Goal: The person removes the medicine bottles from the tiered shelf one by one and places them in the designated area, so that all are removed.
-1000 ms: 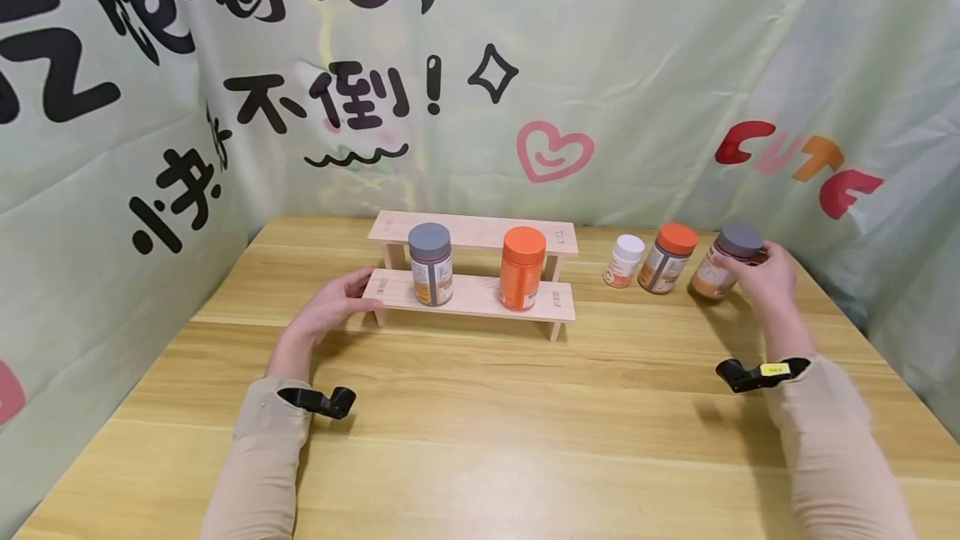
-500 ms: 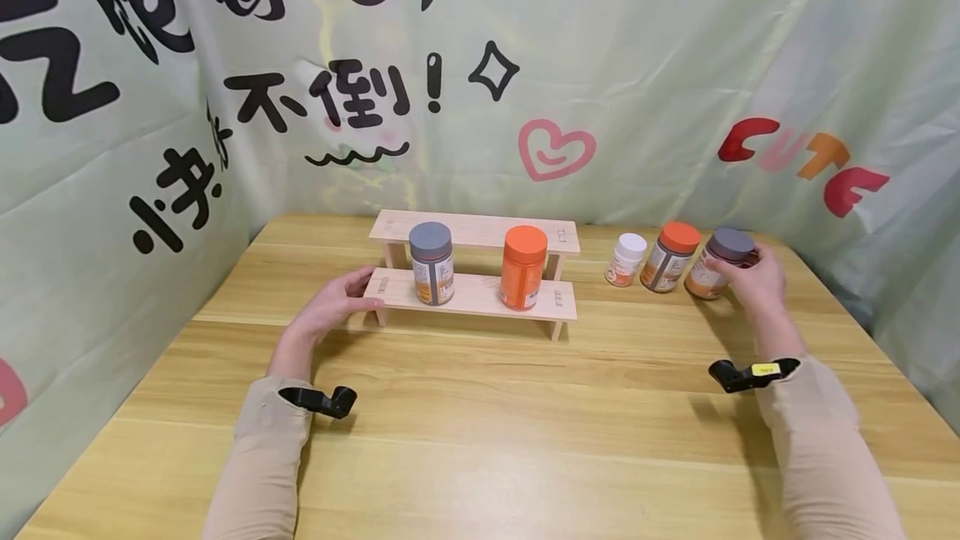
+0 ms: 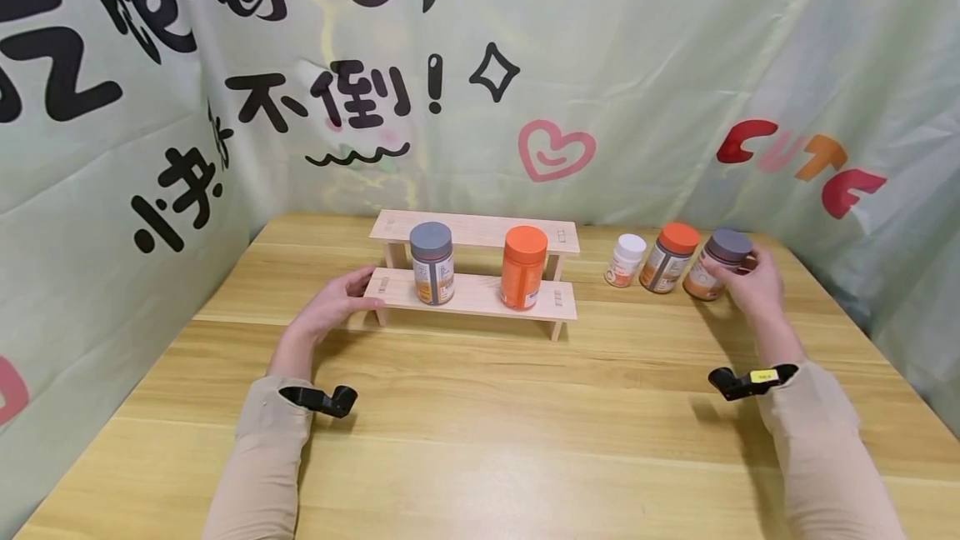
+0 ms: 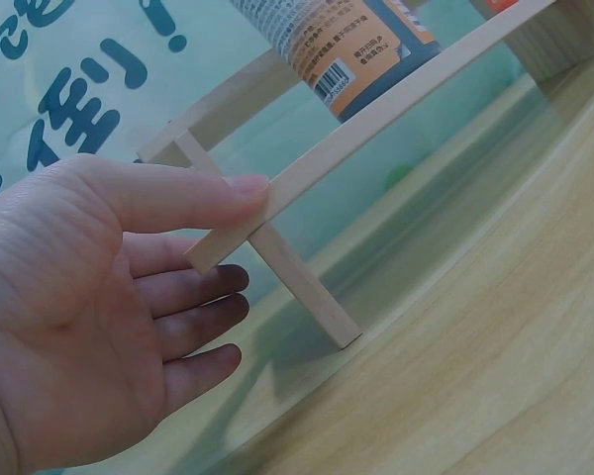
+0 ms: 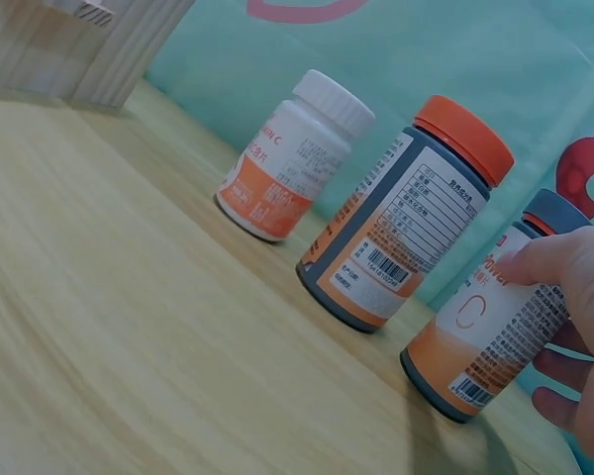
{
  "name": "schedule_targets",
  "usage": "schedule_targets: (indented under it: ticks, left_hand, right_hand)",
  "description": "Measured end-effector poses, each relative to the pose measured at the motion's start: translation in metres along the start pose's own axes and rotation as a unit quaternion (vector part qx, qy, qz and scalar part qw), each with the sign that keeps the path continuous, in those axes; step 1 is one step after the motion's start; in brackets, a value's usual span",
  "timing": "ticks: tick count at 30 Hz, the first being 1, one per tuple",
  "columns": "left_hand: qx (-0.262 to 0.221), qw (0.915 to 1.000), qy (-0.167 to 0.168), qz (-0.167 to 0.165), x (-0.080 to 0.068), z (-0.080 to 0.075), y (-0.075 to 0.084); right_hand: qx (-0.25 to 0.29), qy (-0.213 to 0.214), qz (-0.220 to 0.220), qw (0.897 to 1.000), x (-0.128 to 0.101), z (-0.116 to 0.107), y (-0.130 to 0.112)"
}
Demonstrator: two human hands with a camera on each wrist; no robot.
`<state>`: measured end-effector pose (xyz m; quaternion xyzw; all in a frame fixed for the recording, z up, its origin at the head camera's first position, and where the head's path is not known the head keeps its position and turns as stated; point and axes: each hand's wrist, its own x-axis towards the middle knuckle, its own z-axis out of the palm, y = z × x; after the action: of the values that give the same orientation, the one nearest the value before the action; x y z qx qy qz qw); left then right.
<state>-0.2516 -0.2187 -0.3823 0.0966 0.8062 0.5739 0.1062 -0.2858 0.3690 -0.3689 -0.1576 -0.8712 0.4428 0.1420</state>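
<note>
We see two arms in long beige sleeves that reach to the wrists, the cloth slightly creased at the cuffs. The left hand [image 3: 330, 307] and the right hand [image 3: 757, 286] are bare, with no rings or gloves. A small black camera mount [image 3: 318, 400] sits at the left cuff. A matching black mount [image 3: 742, 380] at the right cuff carries a little yellow label with dark print, too small to read.
</note>
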Motion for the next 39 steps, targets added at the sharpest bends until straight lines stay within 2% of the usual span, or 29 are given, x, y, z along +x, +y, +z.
schedule_targets:
  ticks: [5, 13, 18, 27, 33, 39]
  left_hand:
    - [0.002, 1.0, 0.0, 0.006, -0.001, 0.0, -0.001]
    - [0.007, 1.0, 0.002, 0.002, -0.001, 0.0, -0.002]
    - [0.002, 1.0, 0.003, 0.0, 0.0, 0.0, -0.002]
    - [0.001, 1.0, 0.004, -0.002, 0.001, -0.001, -0.001]
    - [0.003, 1.0, 0.003, 0.003, 0.001, -0.001, -0.001]
    - [0.006, 1.0, 0.002, 0.005, 0.001, -0.001, -0.002]
  right_hand:
    - [-0.005, 0.007, 0.0, 1.0, 0.005, 0.0, 0.013]
    - [-0.004, -0.007, -0.027, 1.0, -0.021, -0.013, -0.013]
    - [0.001, 0.0, -0.031, 1.0, -0.025, -0.018, -0.015]
    - [0.053, 0.004, -0.054, 0.997, -0.038, -0.027, -0.022]
    - [0.047, -0.013, -0.054, 0.997, -0.047, -0.032, -0.03]
    - [0.04, -0.043, -0.083, 0.995, -0.056, -0.03, -0.045]
